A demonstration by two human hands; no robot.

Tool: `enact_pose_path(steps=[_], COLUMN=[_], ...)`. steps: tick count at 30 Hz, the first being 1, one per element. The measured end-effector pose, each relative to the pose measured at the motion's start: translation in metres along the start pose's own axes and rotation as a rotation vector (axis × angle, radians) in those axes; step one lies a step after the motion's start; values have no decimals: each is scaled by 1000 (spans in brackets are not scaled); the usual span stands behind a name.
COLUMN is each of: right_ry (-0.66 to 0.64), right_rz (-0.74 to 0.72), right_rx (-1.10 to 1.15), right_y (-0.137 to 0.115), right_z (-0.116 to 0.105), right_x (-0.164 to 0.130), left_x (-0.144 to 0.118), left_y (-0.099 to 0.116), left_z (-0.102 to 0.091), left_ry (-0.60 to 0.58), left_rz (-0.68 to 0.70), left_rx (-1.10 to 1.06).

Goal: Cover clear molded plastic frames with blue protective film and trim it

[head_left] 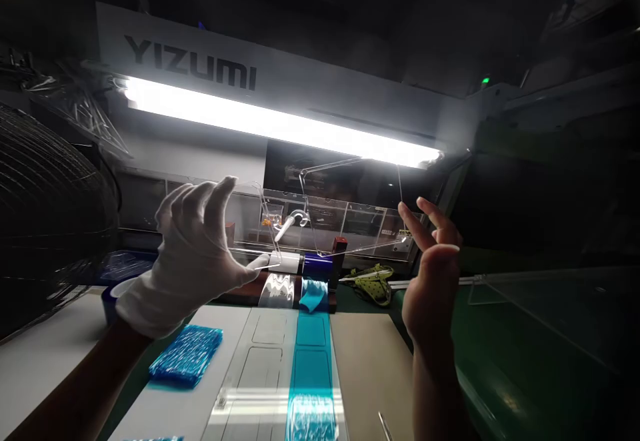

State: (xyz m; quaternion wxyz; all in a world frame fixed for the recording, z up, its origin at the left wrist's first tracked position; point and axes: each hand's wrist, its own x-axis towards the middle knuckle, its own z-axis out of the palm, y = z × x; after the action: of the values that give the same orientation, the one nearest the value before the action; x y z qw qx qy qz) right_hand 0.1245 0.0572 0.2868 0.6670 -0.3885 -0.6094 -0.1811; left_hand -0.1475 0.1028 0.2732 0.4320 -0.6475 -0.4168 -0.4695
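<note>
My left hand [197, 248], in a white glove, holds a clear moulded plastic part [279, 264] by its left piece, thumb at the lower edge and fingers at the upper. This part has two thin, see-through frame-like pieces, with a white stick-like sprue [285, 228] and a curved runner between them. It is raised before the lamp, above the bench. My right hand [434, 261] is bare, fingers apart, the index fingertip at the right piece's right edge; whether it presses on it I cannot tell. The clear faces are hard to make out.
A lit tube lamp [280, 124] crosses above. Below stand a white film roll [285, 262] and a blue roll [317, 265], with blue film [311, 361] running down the bench. A stack of blue-filmed pieces [187, 354] lies left. A fan [50, 214] stands far left.
</note>
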Motion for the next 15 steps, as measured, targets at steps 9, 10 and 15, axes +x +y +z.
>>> enact_pose_path(steps=[9, 10, 15], right_ry=[20, 12, -102], right_rz=[39, 50, 166], right_rx=[-46, -54, -105], right_y=[5, 8, 24], right_z=[-7, -8, -24], right_x=[-14, -19, -77], left_x=[-4, -8, -49], left_y=[5, 7, 17], left_z=[2, 5, 5], left_ry=[-26, -36, -239], left_rz=[41, 50, 77], left_rx=[-30, -33, -110])
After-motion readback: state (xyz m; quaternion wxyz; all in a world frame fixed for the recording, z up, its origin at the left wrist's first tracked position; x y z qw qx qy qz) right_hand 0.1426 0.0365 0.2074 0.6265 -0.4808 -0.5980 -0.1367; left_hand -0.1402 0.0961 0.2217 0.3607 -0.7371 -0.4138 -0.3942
